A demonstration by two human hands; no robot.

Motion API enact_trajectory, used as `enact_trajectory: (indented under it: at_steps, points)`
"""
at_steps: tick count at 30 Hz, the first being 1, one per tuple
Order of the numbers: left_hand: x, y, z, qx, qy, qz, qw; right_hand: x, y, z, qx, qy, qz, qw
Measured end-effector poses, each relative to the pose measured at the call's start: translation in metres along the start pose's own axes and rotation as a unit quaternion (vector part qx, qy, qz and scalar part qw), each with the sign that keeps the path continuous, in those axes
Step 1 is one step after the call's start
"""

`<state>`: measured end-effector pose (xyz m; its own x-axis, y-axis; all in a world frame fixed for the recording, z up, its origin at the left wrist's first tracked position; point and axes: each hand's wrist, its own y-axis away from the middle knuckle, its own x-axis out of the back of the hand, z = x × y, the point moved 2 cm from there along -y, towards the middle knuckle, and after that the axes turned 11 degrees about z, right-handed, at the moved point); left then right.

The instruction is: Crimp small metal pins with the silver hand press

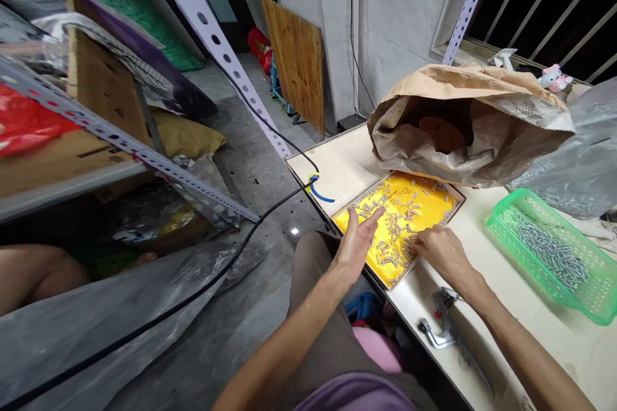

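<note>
A shallow tray with a yellow bottom [436,205] lies on the table's near edge, with many small silvery metal pins [395,226] scattered over it. My left hand [357,245] is over the tray's left side, thumb and fingers stretched apart, holding nothing I can see. At the tray's right edge, my right hand [441,249] has its fingers curled together close to the pins. Whatever is between those fingertips is hidden. To the right, a green plastic basket [501,221] contains a heap of similar metal pieces [549,247].
An open brown paper bag [414,87] stands behind the tray. A metal hand tool with a red part [446,321] lies under my right forearm. A clear plastic bag [573,154] sits at the right. A black cable [231,257] crosses to the table's left edge.
</note>
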<state>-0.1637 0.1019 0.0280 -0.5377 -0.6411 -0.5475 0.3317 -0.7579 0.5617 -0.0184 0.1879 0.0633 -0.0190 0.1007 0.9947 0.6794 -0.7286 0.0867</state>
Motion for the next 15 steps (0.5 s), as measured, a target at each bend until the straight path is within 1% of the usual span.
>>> enact_trajectory:
  at_steps: [2, 4, 7, 9, 12, 15]
  points:
    - [-0.001, 0.002, -0.001, -0.013, -0.017, -0.010, 1.000, -0.001, -0.003, -0.004, 0.010, 0.014, -0.018, 1.000]
    - [-0.002, 0.004, -0.002, -0.029, -0.042, -0.003, 0.999, -0.004, -0.006, -0.008, 0.009, 0.022, -0.029, 0.999]
    - [-0.003, 0.004, -0.005, -0.087, -0.098, 0.006, 0.991, -0.009, -0.007, -0.011, 0.007, 0.014, -0.038, 0.999]
    - [-0.003, 0.003, -0.007, -0.142, -0.152, 0.004, 0.978, -0.011, -0.007, -0.012, 0.010, -0.009, -0.032, 0.999]
    - [-0.003, 0.000, -0.012, -0.218, -0.240, 0.005, 0.946, -0.013, -0.006, -0.012, 0.011, -0.043, -0.014, 0.999]
    - [-0.003, -0.003, -0.019, -0.263, -0.285, -0.015, 0.922, -0.018, -0.005, -0.008, 0.019, -0.083, 0.002, 0.996]
